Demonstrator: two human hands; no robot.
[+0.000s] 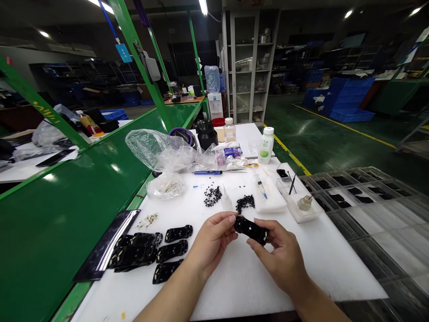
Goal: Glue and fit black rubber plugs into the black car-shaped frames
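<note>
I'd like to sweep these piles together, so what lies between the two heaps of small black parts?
A whitish bottle with a pointed tip sits between the left heap and right heap, seen in the head view.

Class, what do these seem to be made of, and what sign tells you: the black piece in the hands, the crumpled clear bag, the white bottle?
Black piece: probably hard plastic, glossy; it shows bright highlights, though painted metal could look alike.
Clear bag: thin, shiny plastic film; see-through, with creases catching light.
White bottle: likely smooth, opaque plastic, judging by its moulded-looking shape.
</note>
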